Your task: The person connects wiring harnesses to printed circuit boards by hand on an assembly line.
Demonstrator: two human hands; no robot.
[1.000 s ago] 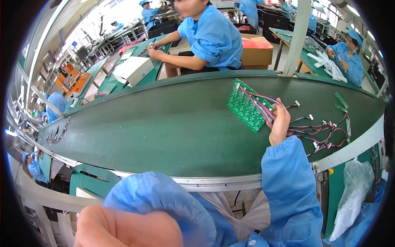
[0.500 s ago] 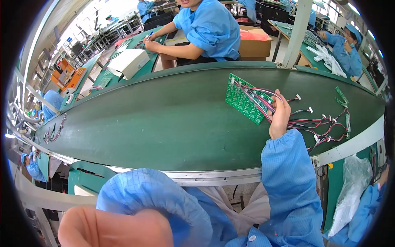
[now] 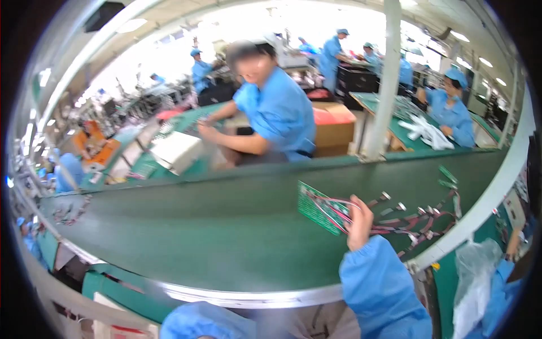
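Observation:
My right hand point(image 3: 359, 224) is closed around a bundle of red, black and white wires point(image 3: 389, 230) above the green conveyor belt. Left of the fingers, a green circuit board point(image 3: 315, 210) tilts with wires running across its face; the fingers hide where the two meet. The loose wires fan out to the right, ending in several white connectors point(image 3: 385, 196). Small green board strips point(image 3: 449, 175) lie at the far end of those wires. Only my left sleeve point(image 3: 204, 323) shows at the lower edge; the left hand itself is out of the picture.
The belt point(image 3: 197, 231) crosses in front of me, with a metal front rail point(image 3: 237, 298). Another wired piece point(image 3: 73, 212) lies at its left end. A white post point(image 3: 387, 85) stands beyond. Across the belt a person in blue point(image 3: 276, 107) sits near a white box point(image 3: 176, 151).
The view has tilted up, so the belt sits lower in the picture. My left hand has dropped out of sight. The right hand keeps its hold on the wires.

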